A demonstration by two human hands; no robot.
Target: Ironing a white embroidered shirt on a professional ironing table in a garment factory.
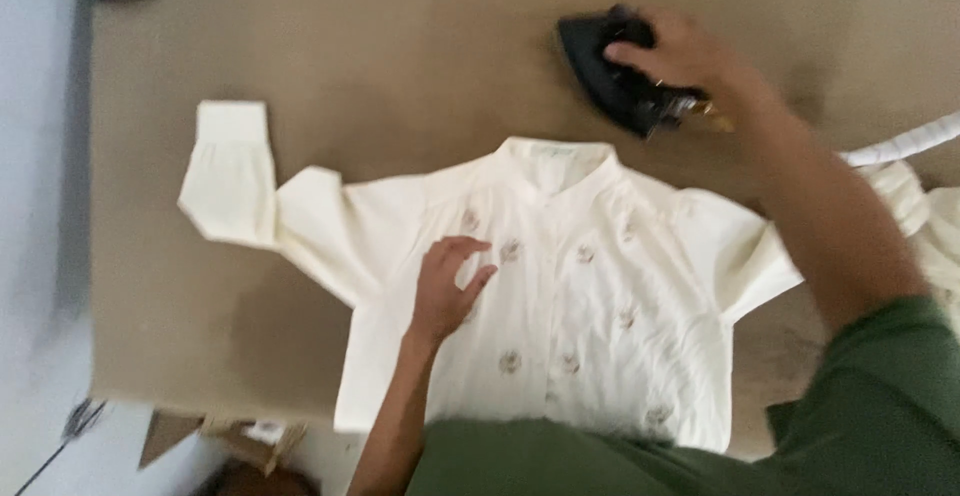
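Resting flat, left hand [447, 291] presses one cream shirt [560, 306]; right hand [670, 51] grips one black iron [615, 76] (blurred).

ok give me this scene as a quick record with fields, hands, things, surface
left hand: left hand lies flat, fingers spread, on the cream embroidered long-sleeved shirt
right hand: right hand grips the black clothes iron from above
iron position: on the table beyond the collar, apart from the shirt
shirt: spread front up, one sleeve folded back at the cuff
surface: brown padded table
cord: white cable at the right edge
blur: iron and right hand are smeared
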